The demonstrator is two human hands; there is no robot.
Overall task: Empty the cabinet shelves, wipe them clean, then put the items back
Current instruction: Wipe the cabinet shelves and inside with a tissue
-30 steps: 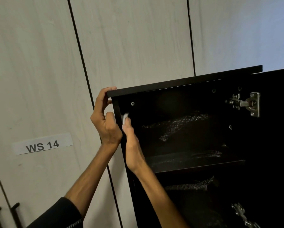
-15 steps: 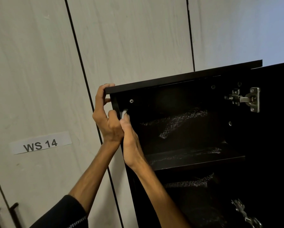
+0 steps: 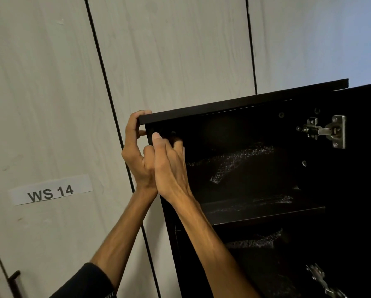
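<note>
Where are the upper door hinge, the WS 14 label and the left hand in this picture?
upper door hinge (image 3: 324, 131), head view, on the metal arm at its middle.
WS 14 label (image 3: 51, 191), head view, on the printed text.
left hand (image 3: 135, 151), head view, on the back of the hand that grips the cabinet's top corner.

Both hands (image 3: 150, 160) crowded the cabinet's (image 3: 244, 104) top-left corner. Rightward, the upper compartment lay open above the shelf (image 3: 266, 214), a hinge (image 3: 322, 131) jutting in.

Black cabinet (image 3: 244, 104), silver hinge (image 3: 324, 132), pale wood-grain panels (image 3: 169, 50), white label (image 3: 51, 190) lower left with black text, dark sleeve (image 3: 87, 282).
</note>
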